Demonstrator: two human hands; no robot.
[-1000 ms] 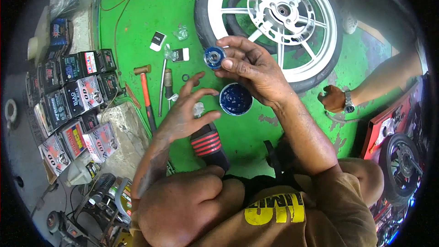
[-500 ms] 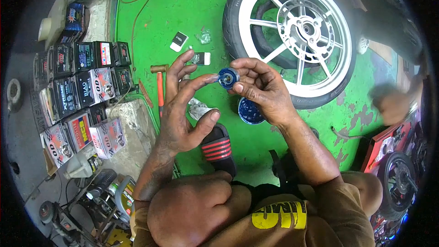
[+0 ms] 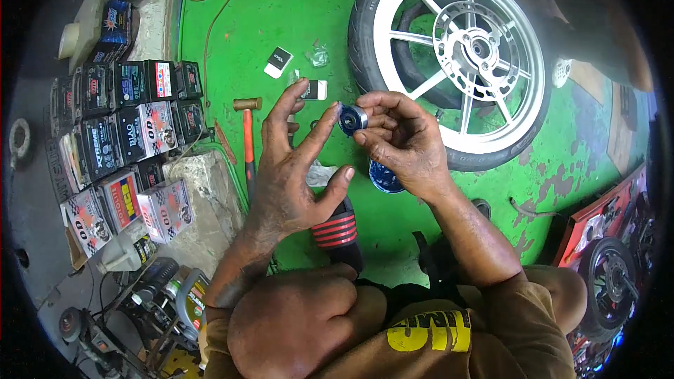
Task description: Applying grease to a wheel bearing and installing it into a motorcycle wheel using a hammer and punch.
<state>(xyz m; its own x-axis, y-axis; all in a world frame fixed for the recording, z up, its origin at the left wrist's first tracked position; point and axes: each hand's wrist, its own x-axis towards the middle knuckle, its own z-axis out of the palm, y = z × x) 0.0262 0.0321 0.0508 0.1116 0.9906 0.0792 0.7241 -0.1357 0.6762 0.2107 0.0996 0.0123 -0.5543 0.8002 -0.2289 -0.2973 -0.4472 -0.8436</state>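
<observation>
Between the thumb and fingers of my right hand is a small ring-shaped wheel bearing, its face smeared with dark blue grease. My left hand has its fingers spread, and the index fingertip touches the bearing's greasy left edge. Under my right hand, partly covered by it, is a round tub of blue grease on the floor. A crumpled whitish cloth or wrapper lies behind my left thumb.
A white motorcycle wheel with its tyre lies flat at the far right. A hammer, small boxes and clear plastic are on the green floor. Stacked batteries line the left. A red toolbox stands at right.
My left index finger has tipped more upright against the bearing, and the bearing's face has turned slightly. Another person's blurred hand at the right has gone from its earlier place.
</observation>
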